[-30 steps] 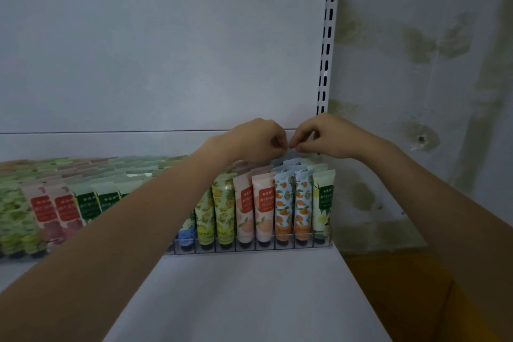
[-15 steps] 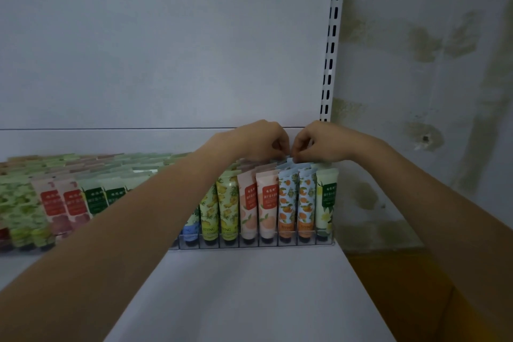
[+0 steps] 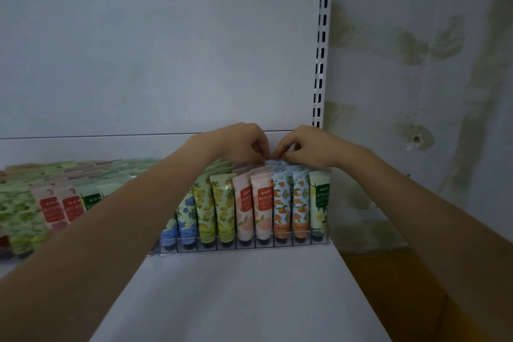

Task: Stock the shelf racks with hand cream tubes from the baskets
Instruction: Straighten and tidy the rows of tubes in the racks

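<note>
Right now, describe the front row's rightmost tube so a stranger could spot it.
Find the slotted white upright at the right edge of the shelf, then drop to the clear rack below it. The rightmost front tube stands next to two orange-fruit tubes; unlike them, it is pale cream with a dark green label and a white flower.

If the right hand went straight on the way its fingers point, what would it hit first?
Likely the left hand, whose fingertips nearly touch the right hand at the pale blue tube tops; depth is unclear.
</note>
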{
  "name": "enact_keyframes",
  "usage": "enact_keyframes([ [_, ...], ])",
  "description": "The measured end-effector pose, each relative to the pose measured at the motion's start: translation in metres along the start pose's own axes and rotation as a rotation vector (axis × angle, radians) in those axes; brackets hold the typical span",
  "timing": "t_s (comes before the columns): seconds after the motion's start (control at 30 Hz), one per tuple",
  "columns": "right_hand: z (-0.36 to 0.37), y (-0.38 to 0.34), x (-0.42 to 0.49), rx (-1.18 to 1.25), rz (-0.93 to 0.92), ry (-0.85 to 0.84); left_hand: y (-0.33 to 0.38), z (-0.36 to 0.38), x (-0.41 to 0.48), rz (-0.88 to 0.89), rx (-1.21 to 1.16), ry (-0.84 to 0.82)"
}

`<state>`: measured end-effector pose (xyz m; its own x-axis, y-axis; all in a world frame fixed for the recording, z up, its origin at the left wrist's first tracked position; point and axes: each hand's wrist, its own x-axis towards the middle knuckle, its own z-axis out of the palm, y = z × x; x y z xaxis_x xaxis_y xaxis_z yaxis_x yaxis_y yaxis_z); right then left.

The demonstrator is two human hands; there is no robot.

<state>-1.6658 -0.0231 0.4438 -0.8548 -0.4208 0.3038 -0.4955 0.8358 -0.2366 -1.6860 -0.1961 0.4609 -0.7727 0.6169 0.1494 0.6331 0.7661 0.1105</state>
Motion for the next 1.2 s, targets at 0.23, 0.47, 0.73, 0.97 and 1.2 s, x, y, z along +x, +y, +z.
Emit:
enact_keyframes([
  [0.23, -0.005, 0.0, -0.004, 0.026, -0.004, 0.026, 0.0, 0.002, -0.006, 0.044, -0.027, 0.14],
  [0.47, -0.024, -0.006, -0.017, 0.059, 0.032, -0.109, 0.011, -0.003, -0.012, 0.141, -0.113, 0.039],
  [0.73, -0.021, -0.006, -0.019, -0.002, 0.081, -0.146, 0.014, -0.002, -0.006, 0.134, -0.059, -0.004],
  [0.97, -0.03, -0.003, -0.025, 0.05, 0.063, -0.093, 0.014, -0.003, -0.009, 0.133, -0.06, 0.037],
  [1.2, -0.038, 0.008, -0.033, -0.023, 0.134, -0.172, 0.023, -0.003, -0.019, 0.201, -0.124, -0.017],
])
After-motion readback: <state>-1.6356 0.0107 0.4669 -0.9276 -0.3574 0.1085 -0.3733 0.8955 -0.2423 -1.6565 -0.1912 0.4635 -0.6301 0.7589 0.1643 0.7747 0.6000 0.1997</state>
